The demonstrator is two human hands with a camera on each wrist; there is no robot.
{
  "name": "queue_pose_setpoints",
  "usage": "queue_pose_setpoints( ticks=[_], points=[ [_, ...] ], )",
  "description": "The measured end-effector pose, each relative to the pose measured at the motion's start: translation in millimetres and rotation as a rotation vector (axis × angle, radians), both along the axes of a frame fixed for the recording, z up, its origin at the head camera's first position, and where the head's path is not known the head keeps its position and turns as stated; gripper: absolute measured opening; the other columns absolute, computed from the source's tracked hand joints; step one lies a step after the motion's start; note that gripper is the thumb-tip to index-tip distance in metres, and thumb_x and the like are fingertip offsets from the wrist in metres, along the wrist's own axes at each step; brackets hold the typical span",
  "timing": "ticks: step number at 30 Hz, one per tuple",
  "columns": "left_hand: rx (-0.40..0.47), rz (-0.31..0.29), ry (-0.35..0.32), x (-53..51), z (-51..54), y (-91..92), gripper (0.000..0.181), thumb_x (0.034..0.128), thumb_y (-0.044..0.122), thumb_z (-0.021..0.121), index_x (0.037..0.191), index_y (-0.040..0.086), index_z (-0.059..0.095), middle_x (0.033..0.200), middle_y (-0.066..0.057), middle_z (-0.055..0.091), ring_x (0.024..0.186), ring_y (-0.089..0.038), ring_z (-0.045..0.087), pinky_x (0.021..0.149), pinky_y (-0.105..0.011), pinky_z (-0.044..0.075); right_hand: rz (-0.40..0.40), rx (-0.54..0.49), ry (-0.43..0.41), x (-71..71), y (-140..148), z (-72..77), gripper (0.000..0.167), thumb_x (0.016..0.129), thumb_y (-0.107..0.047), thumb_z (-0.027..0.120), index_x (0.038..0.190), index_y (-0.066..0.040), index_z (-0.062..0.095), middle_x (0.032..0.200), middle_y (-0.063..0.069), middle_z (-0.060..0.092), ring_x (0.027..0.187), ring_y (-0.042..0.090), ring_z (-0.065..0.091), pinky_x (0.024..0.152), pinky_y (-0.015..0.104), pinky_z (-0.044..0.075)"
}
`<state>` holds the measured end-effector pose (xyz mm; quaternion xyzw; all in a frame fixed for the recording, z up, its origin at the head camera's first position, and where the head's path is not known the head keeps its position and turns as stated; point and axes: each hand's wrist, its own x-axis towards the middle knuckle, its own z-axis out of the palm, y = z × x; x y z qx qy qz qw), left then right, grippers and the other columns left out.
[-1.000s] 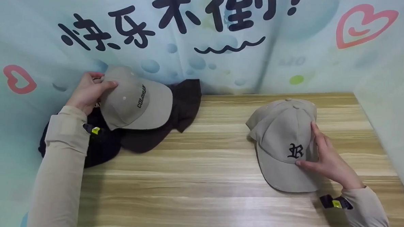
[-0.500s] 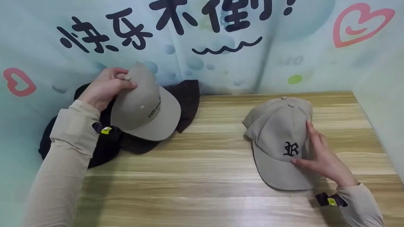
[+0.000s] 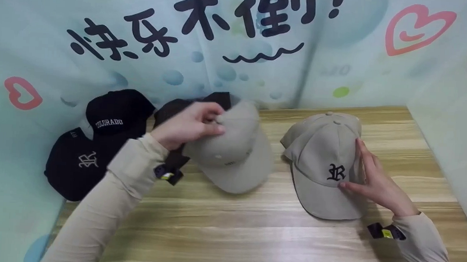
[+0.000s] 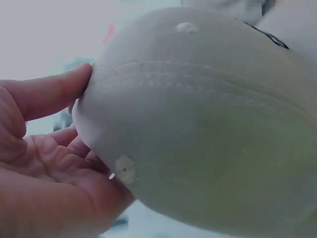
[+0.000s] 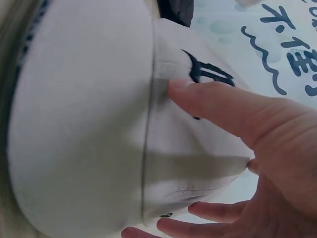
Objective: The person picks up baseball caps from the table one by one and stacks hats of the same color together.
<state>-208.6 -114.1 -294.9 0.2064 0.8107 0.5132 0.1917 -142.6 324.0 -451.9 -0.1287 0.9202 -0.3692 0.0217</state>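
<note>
A light grey baseball cap [image 3: 233,146] is tilted above the table left of centre, brim toward the front right. My left hand [image 3: 188,125] pinches its crown near the top, and the left wrist view shows thumb and fingers at the crown's edge. My right hand [image 3: 381,186] rests on a grey baseball cap with a black letter R [image 3: 328,166], thumb by the brim seam and fingers spread along the side. Another grey cap [image 3: 296,128] peeks out behind that one, apparently under it. Motion blurs the lettering on the left hand's cap.
At the left, a black cap marked COLORADO [image 3: 118,112] lies beside a black cap with a pale R [image 3: 72,167]. A dark brown cap [image 3: 175,107] is partly hidden behind my left hand. A printed curtain [image 3: 267,81] stands along the wooden table's [image 3: 252,234] back edge.
My left hand has carried the grey cap from the dark caps at the left toward the centre, turning its brim toward me. Both black caps are now uncovered. The right hand stays put.
</note>
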Motion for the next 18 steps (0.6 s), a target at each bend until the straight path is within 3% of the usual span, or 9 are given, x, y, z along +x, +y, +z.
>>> queue_pose_setpoints(
  ticks=[7,10,15,18],
  points=[
    [0.051,-0.342,0.072,5.2,-16.0,58.5,0.019,0.0939,0.004,0.058,0.109,-0.001,0.049,0.103,-0.007,0.053,0.098,-0.017,0.05,0.082,-0.03,0.041,-0.017,0.05,0.145,16.1,-4,24.6,0.115,0.076,-0.011,0.083,0.156,-0.013,0.001,0.142,0.042,0.02,0.123,0.061,0.028,0.088,0.074,0.028],
    [0.082,-0.46,0.047,1.3,-25.4,80.4,0.017,0.097,0.006,0.054,0.111,0.0,0.045,0.101,-0.005,0.046,0.098,-0.015,0.044,0.084,-0.027,0.036,-0.038,0.063,0.235,24.6,-9,37.1,0.111,0.075,-0.007,0.082,0.156,-0.012,0.006,0.142,0.04,0.025,0.124,0.059,0.029,0.091,0.073,0.027],
    [0.149,-0.531,-0.06,-8.9,-44.9,112.6,0.018,0.0975,0.004,0.053,0.113,0.001,0.042,0.103,-0.003,0.043,0.102,-0.011,0.041,0.086,-0.023,0.035,-0.052,0.074,0.328,36.8,-15,53.4,0.107,0.073,-0.002,0.081,0.155,-0.011,0.014,0.142,0.035,0.033,0.122,0.052,0.036,0.089,0.067,0.033],
    [0.156,-0.584,-0.086,-14.1,-53.0,136.3,0.021,0.0975,0.005,0.053,0.116,0.001,0.043,0.112,-0.005,0.046,0.108,-0.011,0.042,0.091,-0.023,0.035,-0.06,0.09,0.367,44.7,-17,62.2,0.102,0.071,0.0,0.082,0.154,-0.01,0.022,0.14,0.031,0.038,0.12,0.049,0.04,0.086,0.065,0.036]
  ],
)
